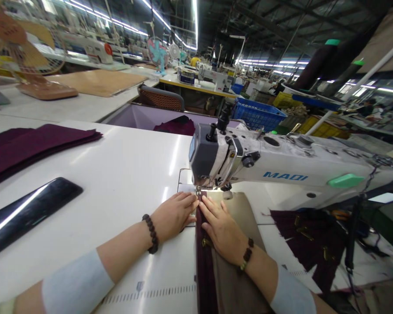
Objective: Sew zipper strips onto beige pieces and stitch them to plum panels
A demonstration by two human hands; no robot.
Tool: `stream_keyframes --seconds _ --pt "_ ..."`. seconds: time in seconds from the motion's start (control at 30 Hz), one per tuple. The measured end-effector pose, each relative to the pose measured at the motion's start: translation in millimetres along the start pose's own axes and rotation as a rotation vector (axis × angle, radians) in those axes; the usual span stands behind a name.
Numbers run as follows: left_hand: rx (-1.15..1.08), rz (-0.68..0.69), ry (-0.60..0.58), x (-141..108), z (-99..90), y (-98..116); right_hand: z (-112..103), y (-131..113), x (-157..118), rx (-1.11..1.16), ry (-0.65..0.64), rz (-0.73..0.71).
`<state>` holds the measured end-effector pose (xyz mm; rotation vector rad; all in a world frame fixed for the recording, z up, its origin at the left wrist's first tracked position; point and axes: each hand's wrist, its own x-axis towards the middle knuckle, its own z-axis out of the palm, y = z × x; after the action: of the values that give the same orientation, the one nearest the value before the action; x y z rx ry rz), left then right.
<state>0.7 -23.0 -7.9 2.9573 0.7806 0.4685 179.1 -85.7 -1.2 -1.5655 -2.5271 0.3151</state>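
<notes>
A white and grey sewing machine (281,161) reaches in from the right, its presser foot (198,191) low over fabric. Beneath it runs a dark maroon zipper strip (205,270) with a brass-coloured pull, lying along an olive-brown cloth (242,279). My left hand (176,214) rests at the strip's left edge, just in front of the foot, fingers together and pointing right. My right hand (224,229) lies flat on the strip and cloth, its fingers spread toward the foot. The fingertips of both hands nearly meet.
Folded maroon fabric (36,146) and a glossy black object (32,209) lie on the white table (124,174) at left. Maroon pieces with brass pulls (311,244) are at right. Behind stand an orange fan (26,52) and a blue basket (258,114).
</notes>
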Motion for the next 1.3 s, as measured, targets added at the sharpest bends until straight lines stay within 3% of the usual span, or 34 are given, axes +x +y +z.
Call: stream_keyframes --seconds 0.1,0.23,0.37,0.5,0.63,1.07,1.23,1.3 --pt "0.024 0.03 -0.036 -4 -6.2 10 2 1 -1 0.01 0.026 0.003" --pt "-0.009 0.133 -0.069 -28 -20.8 50 5 4 -2 0.053 0.064 0.01" --pt "-0.151 0.147 0.029 -56 -27.8 97 6 7 -2 0.053 0.06 -0.005" --pt "-0.175 0.13 0.182 -65 -18.9 121 5 7 -3 0.025 0.051 -0.018" --pt "-0.194 0.154 0.249 -65 -10.9 126 6 6 -3 0.009 0.063 -0.017" --pt "-0.225 0.094 0.155 -71 0.9 128 6 3 -4 -0.029 0.046 -0.007" --pt "-0.192 0.136 0.223 -70 15.6 130 4 1 -3 -0.036 0.014 0.006" --pt "-0.171 0.148 0.241 -73 12.8 126 3 0 -3 -0.04 0.003 0.007"
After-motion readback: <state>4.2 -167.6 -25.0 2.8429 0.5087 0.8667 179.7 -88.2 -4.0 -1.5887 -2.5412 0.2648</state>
